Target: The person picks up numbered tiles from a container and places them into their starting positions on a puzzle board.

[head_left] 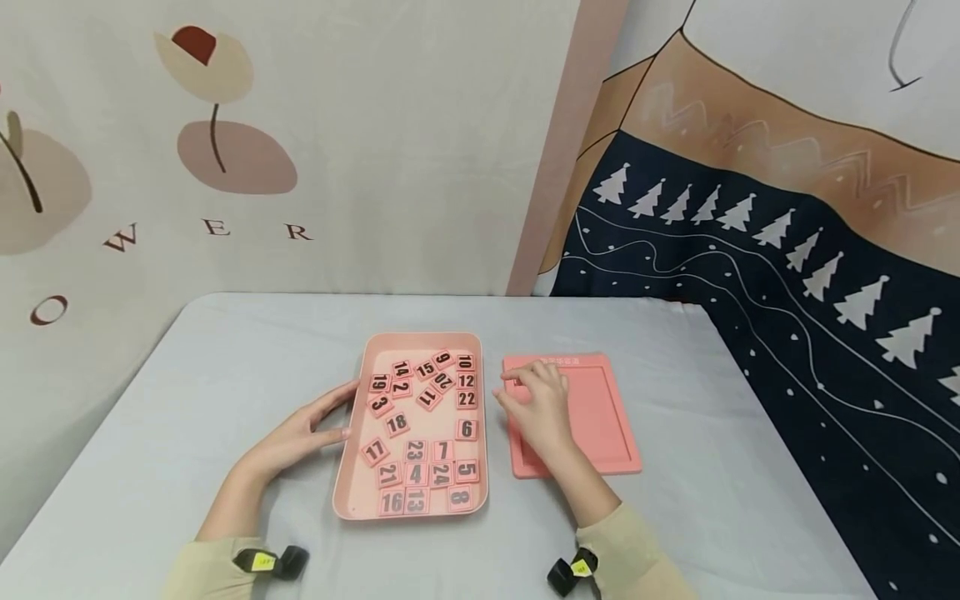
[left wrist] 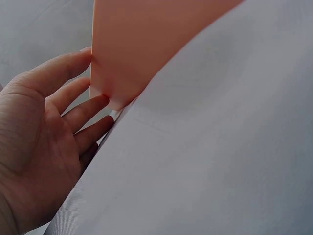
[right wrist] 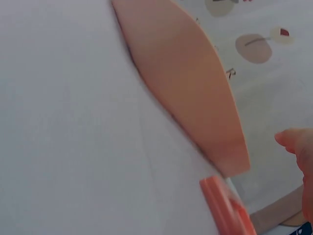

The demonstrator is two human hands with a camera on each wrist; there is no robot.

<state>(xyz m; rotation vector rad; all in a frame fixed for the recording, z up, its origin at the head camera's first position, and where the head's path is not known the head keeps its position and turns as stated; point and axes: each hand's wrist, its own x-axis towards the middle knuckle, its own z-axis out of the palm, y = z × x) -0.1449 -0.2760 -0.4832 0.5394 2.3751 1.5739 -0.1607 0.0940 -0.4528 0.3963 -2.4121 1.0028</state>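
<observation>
A pink tray (head_left: pixel 411 341) holds several small pink number tiles (head_left: pixel 397 423), loosely scattered in its upper part and closer together near the bottom. At its left side is my left hand (head_left: pixel 300 433), thumb and fingers spread; the left wrist view has the fingertips (left wrist: pixel 100 100) against the tray's outer wall. To the right lies a coral-pink frame board (head_left: pixel 592 412) with a raised border. My right hand (head_left: pixel 542 408) hovers over its upper left part, thumb and forefinger apart near the gap beside the tray. This hand hides part of the board's left side.
A pale cloth (head_left: pixel 285 342) covers the table. Behind it hangs a light curtain with flower prints (head_left: pixel 237 157), and on the right a dark blue fabric with white trees (head_left: pixel 735 214). Black wrist cameras (head_left: pixel 291 562) sit on both sleeves.
</observation>
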